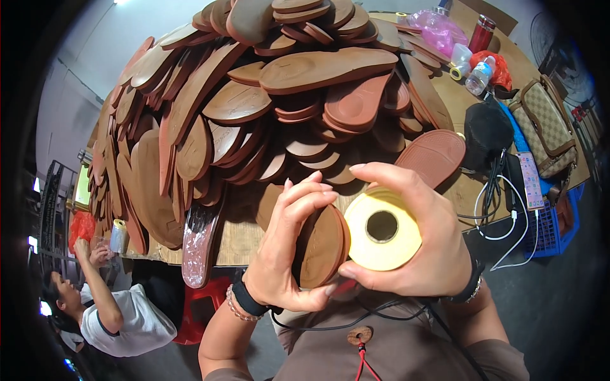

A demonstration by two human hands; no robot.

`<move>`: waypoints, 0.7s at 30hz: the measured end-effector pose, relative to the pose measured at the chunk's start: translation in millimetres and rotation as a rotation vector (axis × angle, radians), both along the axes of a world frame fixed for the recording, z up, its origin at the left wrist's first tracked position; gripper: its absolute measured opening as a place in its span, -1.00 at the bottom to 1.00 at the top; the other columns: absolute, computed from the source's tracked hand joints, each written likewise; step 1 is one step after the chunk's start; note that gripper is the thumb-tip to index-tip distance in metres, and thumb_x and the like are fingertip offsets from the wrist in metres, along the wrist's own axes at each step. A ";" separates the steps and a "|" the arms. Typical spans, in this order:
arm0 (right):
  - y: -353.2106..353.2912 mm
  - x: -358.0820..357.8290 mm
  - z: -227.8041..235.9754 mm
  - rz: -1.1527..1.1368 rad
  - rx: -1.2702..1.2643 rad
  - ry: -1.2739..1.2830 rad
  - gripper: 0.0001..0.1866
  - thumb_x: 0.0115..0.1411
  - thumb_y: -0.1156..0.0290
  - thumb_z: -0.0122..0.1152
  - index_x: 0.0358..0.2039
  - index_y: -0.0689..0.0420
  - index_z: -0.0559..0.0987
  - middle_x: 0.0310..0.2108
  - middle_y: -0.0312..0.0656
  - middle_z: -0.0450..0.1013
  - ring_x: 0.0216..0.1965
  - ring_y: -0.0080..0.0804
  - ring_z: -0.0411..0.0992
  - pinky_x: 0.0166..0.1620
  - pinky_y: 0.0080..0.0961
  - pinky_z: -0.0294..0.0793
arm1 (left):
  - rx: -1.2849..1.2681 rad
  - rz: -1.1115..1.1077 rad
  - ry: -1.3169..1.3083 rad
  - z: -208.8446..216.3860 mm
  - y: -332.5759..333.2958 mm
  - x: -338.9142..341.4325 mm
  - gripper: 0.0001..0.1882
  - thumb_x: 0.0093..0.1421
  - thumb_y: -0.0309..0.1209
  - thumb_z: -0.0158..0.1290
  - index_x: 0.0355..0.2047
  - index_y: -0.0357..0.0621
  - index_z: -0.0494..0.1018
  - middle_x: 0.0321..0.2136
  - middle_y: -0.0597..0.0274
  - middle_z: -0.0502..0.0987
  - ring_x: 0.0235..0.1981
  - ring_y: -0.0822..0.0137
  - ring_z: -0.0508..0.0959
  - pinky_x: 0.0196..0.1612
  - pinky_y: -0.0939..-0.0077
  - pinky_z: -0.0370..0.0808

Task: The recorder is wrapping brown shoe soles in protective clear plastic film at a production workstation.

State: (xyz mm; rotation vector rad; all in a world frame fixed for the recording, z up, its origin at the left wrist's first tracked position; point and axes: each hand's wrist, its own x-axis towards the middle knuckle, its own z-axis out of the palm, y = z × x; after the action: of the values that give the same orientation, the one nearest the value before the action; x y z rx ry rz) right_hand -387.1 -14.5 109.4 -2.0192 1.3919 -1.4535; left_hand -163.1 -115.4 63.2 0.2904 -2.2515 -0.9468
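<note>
My left hand [277,244] is wrapped round a pair of brown shoe soles [319,246], gripped by their edges and seen end-on. Against their right side, my right hand [427,228] holds a pale yellow roll of film or tape [400,246] with a dark round core, thumb below and fingers over the top. Roll and soles appear to touch. Just beyond my hands rises a large heap of brown and reddish soles [327,71] on the table [238,246]. One reddish sole [433,156] lies beside my right fingers. A film-wrapped sole [202,244] pokes over the near edge.
On the right lie a phone [529,180] with white cables [507,236], a checked bag [543,120], a black cap-like item [486,130], a bottle [480,76] and a red flask [481,33]. A blue crate [548,232] stands below. At left, another person [130,311] sits near a red stool [200,311].
</note>
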 end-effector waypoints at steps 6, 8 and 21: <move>-2.1 -12.9 -2.3 0.162 -0.057 0.078 0.21 -0.15 0.22 0.73 0.44 0.33 0.22 0.26 0.05 0.41 0.12 -0.15 0.54 0.17 -0.32 0.52 | 0.022 0.058 0.044 0.4 4.0 7.9 0.03 -0.07 0.05 0.37 0.35 -0.23 0.34 0.30 -0.13 0.38 0.46 -0.24 0.28 0.50 -0.30 -0.03; 3.6 -19.8 2.9 0.165 0.024 0.007 0.24 -0.14 0.13 0.76 0.45 0.33 0.22 0.23 0.00 0.35 0.11 -0.27 0.50 0.18 -0.40 0.48 | 0.010 0.052 0.037 1.3 2.0 10.4 0.02 -0.06 0.05 0.37 0.35 -0.22 0.35 0.29 -0.14 0.39 0.46 -0.24 0.29 0.50 -0.31 -0.05; -12.8 -7.8 2.0 -0.154 -0.152 0.109 0.11 -0.21 0.22 0.80 0.35 0.26 0.42 0.11 -0.09 0.53 0.05 -0.34 0.54 0.20 -0.41 0.48 | 0.021 0.026 0.018 -2.2 0.0 13.3 0.00 -0.04 0.08 0.36 0.35 -0.21 0.39 0.30 -0.13 0.41 0.45 -0.22 0.30 0.51 -0.32 -0.09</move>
State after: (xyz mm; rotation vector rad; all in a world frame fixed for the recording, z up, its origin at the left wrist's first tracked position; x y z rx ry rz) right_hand -395.0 -27.3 111.4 -2.1543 1.5547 -1.5787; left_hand -149.8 -115.4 60.9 0.3185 -2.2177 -0.9568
